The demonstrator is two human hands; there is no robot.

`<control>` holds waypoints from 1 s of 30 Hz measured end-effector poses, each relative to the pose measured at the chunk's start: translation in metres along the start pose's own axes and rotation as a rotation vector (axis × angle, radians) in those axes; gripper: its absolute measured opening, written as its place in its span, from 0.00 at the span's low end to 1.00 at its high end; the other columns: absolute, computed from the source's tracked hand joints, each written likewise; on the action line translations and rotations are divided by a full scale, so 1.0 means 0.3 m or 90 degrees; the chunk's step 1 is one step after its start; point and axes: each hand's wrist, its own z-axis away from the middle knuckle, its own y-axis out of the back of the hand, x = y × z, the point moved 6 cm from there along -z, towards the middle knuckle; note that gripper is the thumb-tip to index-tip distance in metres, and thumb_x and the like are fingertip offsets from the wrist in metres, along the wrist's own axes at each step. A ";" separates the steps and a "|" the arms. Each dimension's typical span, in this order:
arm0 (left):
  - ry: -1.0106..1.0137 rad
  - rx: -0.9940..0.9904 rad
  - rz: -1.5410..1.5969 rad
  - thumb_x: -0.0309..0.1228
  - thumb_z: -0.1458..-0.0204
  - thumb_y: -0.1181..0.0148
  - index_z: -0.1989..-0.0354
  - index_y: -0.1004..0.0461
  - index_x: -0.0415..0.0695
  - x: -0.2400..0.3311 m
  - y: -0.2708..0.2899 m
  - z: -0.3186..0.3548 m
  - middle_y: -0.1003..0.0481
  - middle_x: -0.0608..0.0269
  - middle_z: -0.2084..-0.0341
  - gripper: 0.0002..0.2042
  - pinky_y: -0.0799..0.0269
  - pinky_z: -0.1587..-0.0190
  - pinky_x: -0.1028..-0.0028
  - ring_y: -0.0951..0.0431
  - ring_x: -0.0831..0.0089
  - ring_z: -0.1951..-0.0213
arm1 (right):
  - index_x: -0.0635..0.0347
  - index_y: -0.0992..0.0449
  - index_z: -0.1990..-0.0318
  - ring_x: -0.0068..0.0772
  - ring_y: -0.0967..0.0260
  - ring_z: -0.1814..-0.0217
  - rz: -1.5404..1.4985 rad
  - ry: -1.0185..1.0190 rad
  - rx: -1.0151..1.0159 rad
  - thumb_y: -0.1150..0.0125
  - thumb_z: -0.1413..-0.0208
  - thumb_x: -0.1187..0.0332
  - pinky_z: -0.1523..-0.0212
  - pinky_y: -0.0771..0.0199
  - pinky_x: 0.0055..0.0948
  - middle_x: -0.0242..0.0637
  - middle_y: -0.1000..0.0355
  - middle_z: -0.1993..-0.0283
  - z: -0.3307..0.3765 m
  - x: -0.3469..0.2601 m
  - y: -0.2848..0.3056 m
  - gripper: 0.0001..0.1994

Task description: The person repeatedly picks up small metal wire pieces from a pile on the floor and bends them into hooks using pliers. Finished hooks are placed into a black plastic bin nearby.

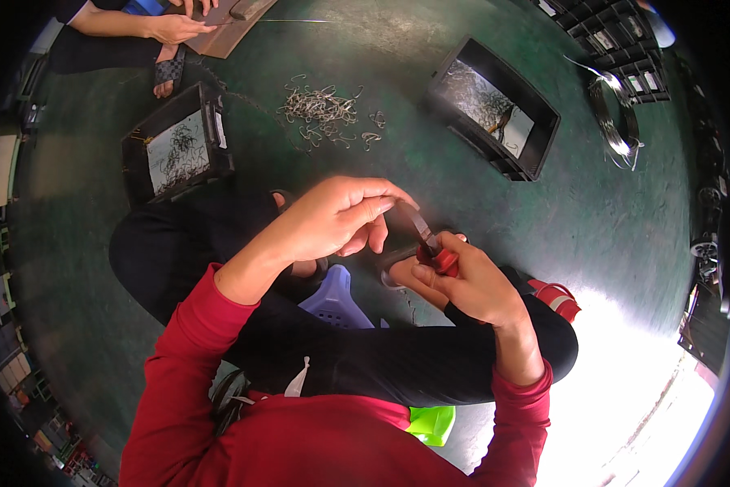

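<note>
My right hand [475,284] is wrapped round the red handles of a pair of pliers [423,230], whose grey metal jaws point up and to the left. Thumb and forefinger of my left hand [332,215] come together at the tip of the jaws. Whatever lies between those fingertips is too small to make out. Beyond my hands, a loose pile of bent wire hooks [320,107] lies on the green floor, with a few strays at its right side.
Left of the pile stands a black bin [158,174] with small wire pieces; right of it, a larger black bin [535,154] holds more metal pieces. A wire coil [613,122] lies near stacked black crates [617,40]. At upper left, a co-worker's hands [178,28] are over a brown board.
</note>
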 end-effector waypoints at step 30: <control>-0.030 0.007 -0.016 0.28 0.35 0.59 0.51 0.25 0.41 -0.012 0.001 -0.006 0.29 0.67 0.84 0.14 0.41 0.80 0.81 0.37 0.85 0.84 | 0.63 0.28 0.58 0.25 0.35 0.68 -0.100 -0.080 -0.067 0.38 0.43 0.57 0.64 0.34 0.29 0.35 0.31 0.72 -0.001 0.023 -0.028 0.17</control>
